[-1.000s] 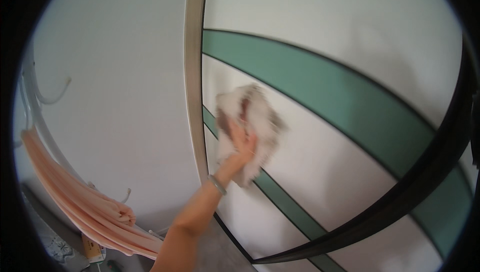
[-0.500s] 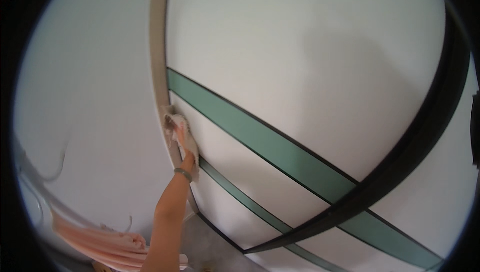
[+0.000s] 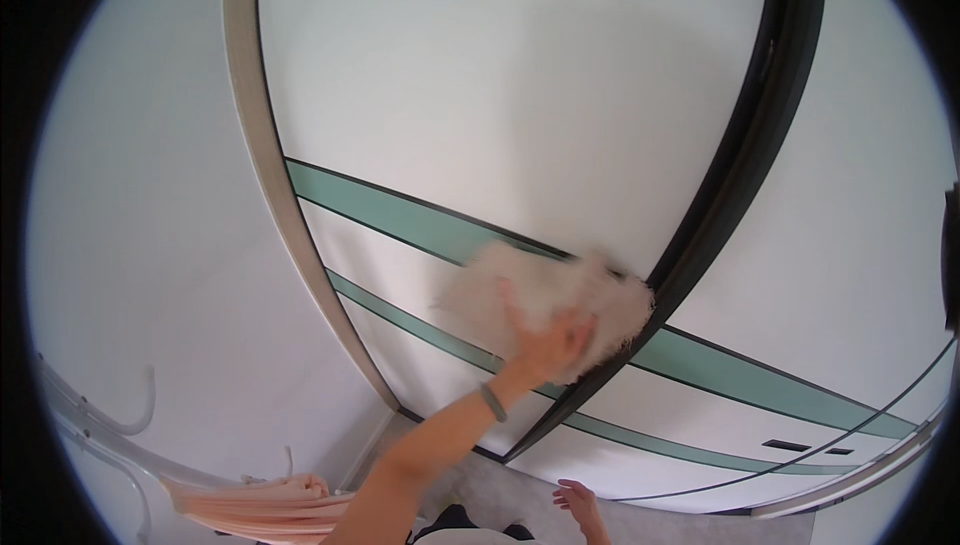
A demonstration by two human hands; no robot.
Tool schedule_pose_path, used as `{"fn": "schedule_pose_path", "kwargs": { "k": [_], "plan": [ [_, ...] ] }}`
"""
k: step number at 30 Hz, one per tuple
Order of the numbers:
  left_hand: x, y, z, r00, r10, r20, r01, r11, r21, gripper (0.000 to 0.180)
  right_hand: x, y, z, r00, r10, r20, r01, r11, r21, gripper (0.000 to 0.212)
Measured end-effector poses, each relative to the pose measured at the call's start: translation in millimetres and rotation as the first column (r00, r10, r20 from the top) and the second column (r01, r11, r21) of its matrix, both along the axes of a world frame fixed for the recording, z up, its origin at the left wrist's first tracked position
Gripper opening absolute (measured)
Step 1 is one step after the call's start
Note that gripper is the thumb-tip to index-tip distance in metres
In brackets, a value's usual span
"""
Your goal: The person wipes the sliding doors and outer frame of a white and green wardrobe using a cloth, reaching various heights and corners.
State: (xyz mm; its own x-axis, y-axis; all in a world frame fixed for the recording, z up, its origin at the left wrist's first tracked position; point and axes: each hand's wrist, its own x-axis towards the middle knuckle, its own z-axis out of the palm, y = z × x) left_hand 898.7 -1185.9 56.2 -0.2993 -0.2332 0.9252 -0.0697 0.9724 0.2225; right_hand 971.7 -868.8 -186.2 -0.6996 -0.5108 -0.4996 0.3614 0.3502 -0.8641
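Note:
My left hand [image 3: 548,340], with a grey-green band on its wrist, presses a fluffy off-white cloth [image 3: 618,313] against the white sliding door [image 3: 440,85]. The cloth is blurred and bunches up around my fingers. It overlaps the upper green stripe [image 3: 375,217] and reaches the door's dark vertical edge strip [image 3: 690,260]. My thumb is spread away from the fingers, which curl into the cloth. Low down, away from the door, my right hand [image 3: 578,501] hangs with fingers apart and nothing in it.
A beige door frame [image 3: 262,145] borders the white wall [image 3: 130,185] on the left. A rack with pale hooks [image 3: 120,428] holds a peach cloth [image 3: 265,507] at lower left. Another striped panel [image 3: 850,245] stands to the right above the grey floor [image 3: 480,490].
My left hand and the cloth have moved right, from the beige frame to the dark edge strip. My right hand has come into view at the bottom. The view has shifted right.

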Motion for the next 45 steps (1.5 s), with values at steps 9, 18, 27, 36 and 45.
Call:
{"fn": "schedule_pose_path", "kwargs": {
  "k": [9,18,27,36,45],
  "plan": [
    [22.3,-70.6,14.7,0.97,0.01,0.243,-0.003,1.0,-0.03,0.046,-26.0,32.2,17.9,0.986,-0.02,-0.166,0.028,0.998,0.049,0.031],
    [80.1,-338.6,30.0,0.82,0.569,-0.071,-0.332,0.572,0.751,0.061,-13.3,58.1,0.3,0.977,-0.117,-0.177,0.112,0.993,-0.038,0.034],
    [12.7,-106.7,120.9,0.914,0.201,-0.353,-0.175,0.979,0.106,0.066,-7.4,107.4,-67.3,0.933,-0.251,-0.258,0.244,0.968,-0.061,0.036],
    [23.4,3.3,142.8,0.695,0.153,0.702,-0.11,0.988,-0.106,0.051,-29.0,70.8,11.6,0.925,-0.191,-0.328,0.181,0.982,-0.062,0.03],
    [9.1,-13.8,116.9,0.977,0.089,-0.192,-0.077,0.995,0.071,0.074,-10.3,115.4,-44.0,0.915,-0.118,-0.385,0.149,0.988,0.05,0.035]
  ]
}}
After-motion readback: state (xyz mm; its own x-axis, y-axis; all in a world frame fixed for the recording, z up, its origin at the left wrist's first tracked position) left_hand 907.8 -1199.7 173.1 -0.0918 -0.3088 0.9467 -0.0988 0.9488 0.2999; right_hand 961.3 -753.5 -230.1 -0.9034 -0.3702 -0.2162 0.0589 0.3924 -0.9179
